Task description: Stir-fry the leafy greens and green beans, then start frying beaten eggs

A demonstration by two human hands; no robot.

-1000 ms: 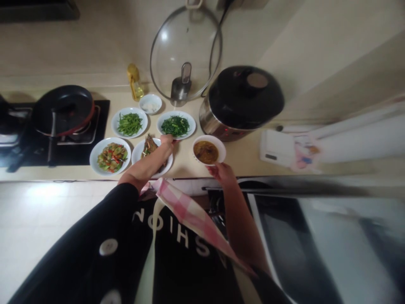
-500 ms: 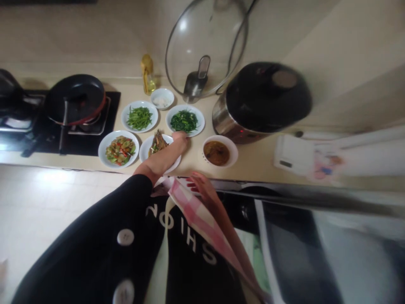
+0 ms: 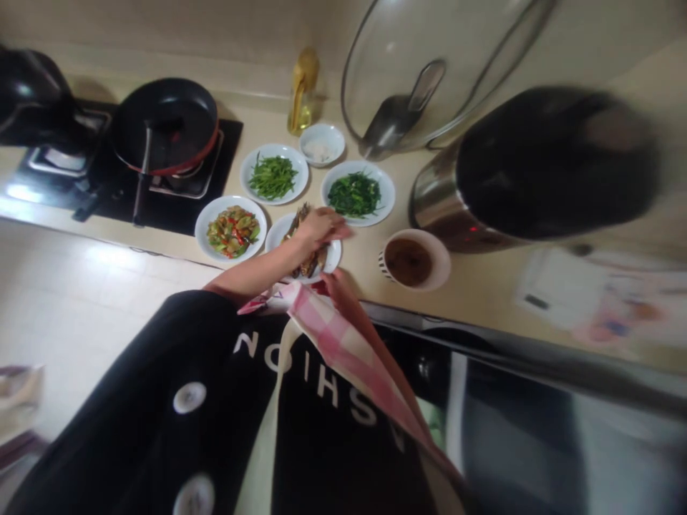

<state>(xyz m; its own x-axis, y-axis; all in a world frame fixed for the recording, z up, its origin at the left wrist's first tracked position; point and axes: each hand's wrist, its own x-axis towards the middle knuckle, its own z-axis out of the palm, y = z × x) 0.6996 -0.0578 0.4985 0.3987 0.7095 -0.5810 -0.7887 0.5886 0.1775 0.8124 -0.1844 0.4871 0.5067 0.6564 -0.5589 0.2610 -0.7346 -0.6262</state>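
Observation:
My left hand (image 3: 322, 226) hovers over a white plate of cooked fish (image 3: 333, 259). Its fingers are loosely stretched to the right, a little blurred, and nothing shows in them. Low at the counter's front edge is my right hand (image 3: 339, 287), partly covered by a pink checked apron (image 3: 327, 325). Its visible fingers are apart, close to the fish plate's near rim; whether they touch it I cannot tell. Around the hands stand a plate of dark leafy greens (image 3: 355, 194), a plate of green beans or stems (image 3: 273, 177) and a plate of stir-fried vegetables with red pepper (image 3: 234, 232).
To the right are a bowl of brown soup (image 3: 408, 262) and a rice cooker (image 3: 537, 172). Behind stand a small white bowl (image 3: 322, 146), an oil bottle (image 3: 303, 93) and a glass lid (image 3: 397, 43). A frying pan (image 3: 166, 125) sits on the stove at left.
My left hand has drawn back from the leafy greens plate to above the fish plate. My right hand has come up near the fish plate's rim. The camera view has shifted.

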